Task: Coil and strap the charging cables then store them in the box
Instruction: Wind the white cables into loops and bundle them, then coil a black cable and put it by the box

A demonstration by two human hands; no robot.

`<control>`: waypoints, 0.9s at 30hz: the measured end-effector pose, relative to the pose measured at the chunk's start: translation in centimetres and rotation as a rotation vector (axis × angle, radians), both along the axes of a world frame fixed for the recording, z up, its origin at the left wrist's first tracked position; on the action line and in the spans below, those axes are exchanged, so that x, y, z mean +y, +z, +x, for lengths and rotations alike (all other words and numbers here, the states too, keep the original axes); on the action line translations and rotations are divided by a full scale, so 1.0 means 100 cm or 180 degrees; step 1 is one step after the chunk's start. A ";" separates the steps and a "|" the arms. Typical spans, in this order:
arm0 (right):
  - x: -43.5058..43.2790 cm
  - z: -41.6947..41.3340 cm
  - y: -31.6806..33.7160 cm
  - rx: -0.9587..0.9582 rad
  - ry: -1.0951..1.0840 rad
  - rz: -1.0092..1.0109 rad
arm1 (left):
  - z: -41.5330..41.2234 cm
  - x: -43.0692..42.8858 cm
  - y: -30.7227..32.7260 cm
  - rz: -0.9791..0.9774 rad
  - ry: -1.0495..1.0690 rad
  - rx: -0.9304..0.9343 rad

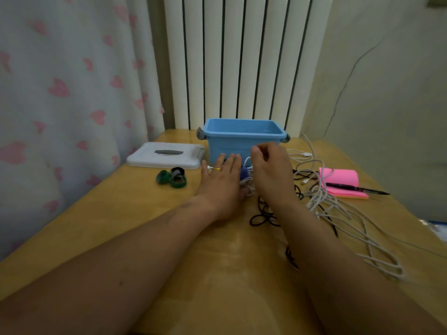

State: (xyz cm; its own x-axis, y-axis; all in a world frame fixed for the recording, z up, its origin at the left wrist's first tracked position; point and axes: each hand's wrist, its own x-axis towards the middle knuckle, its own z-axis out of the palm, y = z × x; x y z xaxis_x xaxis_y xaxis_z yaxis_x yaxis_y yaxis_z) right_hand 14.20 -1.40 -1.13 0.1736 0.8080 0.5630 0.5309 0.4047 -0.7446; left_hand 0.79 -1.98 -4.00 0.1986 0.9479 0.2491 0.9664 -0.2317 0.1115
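Head view: the white cable bundle (248, 186) with its blue strap (244, 172) lies between your hands. Your left hand (222, 180) rests flat, fingers straight. Your right hand (271, 170) is curled, though I cannot tell on what. The box (242, 141) stands just beyond.

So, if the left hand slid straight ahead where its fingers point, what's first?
The left hand would likely meet the blue box, its front wall just past the fingertips, though depth is unclear.
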 end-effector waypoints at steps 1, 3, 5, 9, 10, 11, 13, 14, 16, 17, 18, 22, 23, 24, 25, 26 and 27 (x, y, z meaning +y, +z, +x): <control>-0.001 0.000 0.007 0.0031 0.0042 -0.0098 | 0.001 -0.004 0.004 -0.0011 -0.0038 -0.0033; -0.006 0.003 0.022 0.0145 0.0184 -0.0413 | 0.002 -0.014 0.013 0.0005 -0.0067 -0.0131; -0.015 0.013 0.034 0.0235 0.0299 -0.0708 | 0.005 -0.030 0.021 0.0140 -0.0120 -0.0264; -0.049 0.064 0.061 0.0389 0.0336 -0.0672 | 0.012 -0.065 0.026 0.0610 -0.0268 -0.0754; -0.061 0.081 0.067 0.0361 0.0330 -0.0672 | 0.014 -0.073 0.026 0.0684 -0.0308 -0.0845; -0.074 0.099 0.070 0.0299 0.0317 -0.0681 | 0.018 -0.082 0.024 0.0736 -0.0362 -0.0919; -0.098 0.132 0.069 0.0136 0.0318 -0.0751 | 0.026 -0.100 0.020 0.0679 -0.0501 -0.1030; -0.108 0.146 0.064 0.0019 0.0344 -0.0828 | 0.031 -0.109 0.017 0.0511 -0.0568 -0.1046; -0.127 0.167 0.053 -0.0276 0.0402 -0.1062 | 0.042 -0.124 0.013 0.0008 -0.0688 -0.0999; -0.134 0.176 0.047 -0.0474 0.0427 -0.1205 | 0.048 -0.132 0.011 -0.0212 -0.0757 -0.0959; -0.142 0.182 0.043 -0.0709 0.0453 -0.1344 | 0.054 -0.139 0.009 -0.0341 -0.0844 -0.0919; -0.165 0.199 0.034 -0.1576 0.0783 -0.1774 | 0.076 -0.156 0.004 -0.0240 -0.1425 -0.0690; -0.169 0.201 0.033 -0.1791 0.0924 -0.1924 | 0.080 -0.158 0.004 -0.0236 -0.1567 -0.0592; -0.173 0.202 0.032 -0.2084 0.1057 -0.2111 | 0.083 -0.159 0.004 -0.0267 -0.1674 -0.0469; -0.175 0.202 0.029 -0.2434 0.1158 -0.2286 | 0.086 -0.160 0.004 -0.0328 -0.1742 -0.0342; -0.176 0.202 0.026 -0.2761 0.1213 -0.2411 | 0.088 -0.161 0.005 -0.0394 -0.1783 -0.0237; -0.175 0.202 0.021 -0.2981 0.1213 -0.2465 | 0.089 -0.163 0.005 -0.0434 -0.1808 -0.0180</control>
State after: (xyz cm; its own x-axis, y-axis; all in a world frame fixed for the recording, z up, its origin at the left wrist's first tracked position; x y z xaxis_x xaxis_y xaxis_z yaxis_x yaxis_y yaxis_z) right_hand 34.45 -18.87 0.97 -0.3476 0.8899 -0.2953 0.9258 0.2758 -0.2585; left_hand 9.65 -18.28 -3.46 0.6748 0.7211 0.1572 0.6867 -0.6915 0.2244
